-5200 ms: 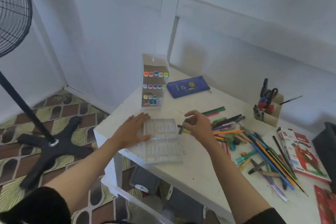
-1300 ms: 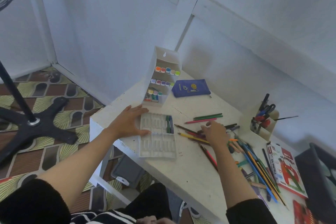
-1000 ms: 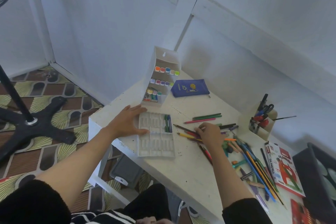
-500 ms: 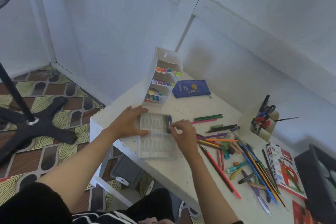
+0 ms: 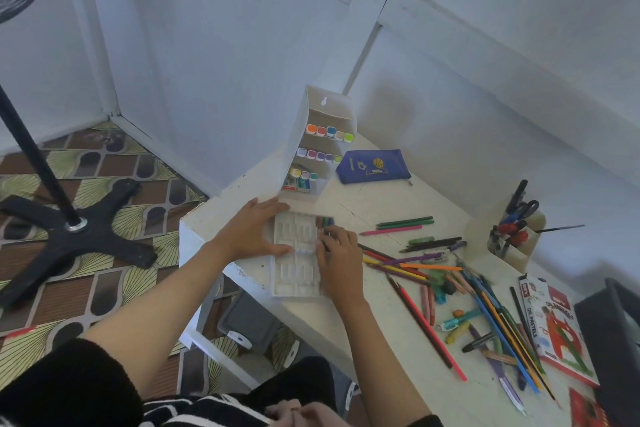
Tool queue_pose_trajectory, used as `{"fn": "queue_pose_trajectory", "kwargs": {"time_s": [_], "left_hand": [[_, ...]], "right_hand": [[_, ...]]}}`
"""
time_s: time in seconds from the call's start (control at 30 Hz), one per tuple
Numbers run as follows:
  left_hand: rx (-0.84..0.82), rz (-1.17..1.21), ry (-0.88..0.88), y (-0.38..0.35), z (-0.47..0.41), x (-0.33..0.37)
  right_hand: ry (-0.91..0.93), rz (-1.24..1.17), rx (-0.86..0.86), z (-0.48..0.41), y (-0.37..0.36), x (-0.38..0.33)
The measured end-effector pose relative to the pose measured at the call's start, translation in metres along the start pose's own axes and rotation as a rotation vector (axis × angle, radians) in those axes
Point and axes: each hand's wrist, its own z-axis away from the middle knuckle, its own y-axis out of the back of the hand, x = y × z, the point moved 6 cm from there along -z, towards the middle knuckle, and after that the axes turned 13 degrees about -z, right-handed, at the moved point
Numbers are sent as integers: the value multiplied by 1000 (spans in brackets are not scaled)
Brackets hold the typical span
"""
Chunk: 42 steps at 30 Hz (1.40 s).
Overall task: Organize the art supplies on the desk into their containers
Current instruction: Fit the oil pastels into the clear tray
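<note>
Left hand lies flat, fingers straight and spread, pressing on the left edge of the white compartment tray near the frame's centre, at the desk's near corner. Right hand sits on the tray's right side with its fingers curled down over the rim; whether they pinch anything cannot be told. Just above those fingers, a few dark green and blue sticks lie in the tray's upper right slots. To the right of the hand, loose coloured pencils and crayons are scattered across the desk toward the lower right. A white marker rack stands upright just above the tray, with a blue pouch beside it. A pen holder with scissors stands at the right, and an oil pastels box lies below it.
</note>
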Motion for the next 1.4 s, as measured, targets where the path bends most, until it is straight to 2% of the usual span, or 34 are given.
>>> {"fn": "queue_pose_trajectory", "kwargs": {"time_s": [0.17,0.33,0.43,0.5,0.57,0.7,1.03,1.1,1.2,1.3,1.4], "left_hand": [[-4,-48,-18,-2,0,-1],[-23,-128,-26,-3,-1,3],[-19,-124,-20,-1,-1,4],[-19,-116,-14,1,-1,5],[-22,-112,-10,2,-1,6],[-16,-109,-6,0,-1,5],[1,-104,-14,4,-2,7],[2,-107,-13,3,-2,6],[9,-100,-15,4,-1,8],[5,-91,-19,5,0,8],[8,-91,-13,5,1,8]], "right_hand": [[-42,-62,-71,-10,11,7],[-184,71,-60,-32,70,79],[-365,338,-215,-43,103,128],[-391,494,-352,-42,112,144],[-410,475,-432,-41,112,151],[-378,460,-462,-46,109,156],[-99,719,-508,-51,116,141],[-91,520,-352,-57,119,129],[-262,-78,-171,-66,114,101],[-487,-483,-258,-70,83,65],[-608,-585,-342,-69,47,36]]}}
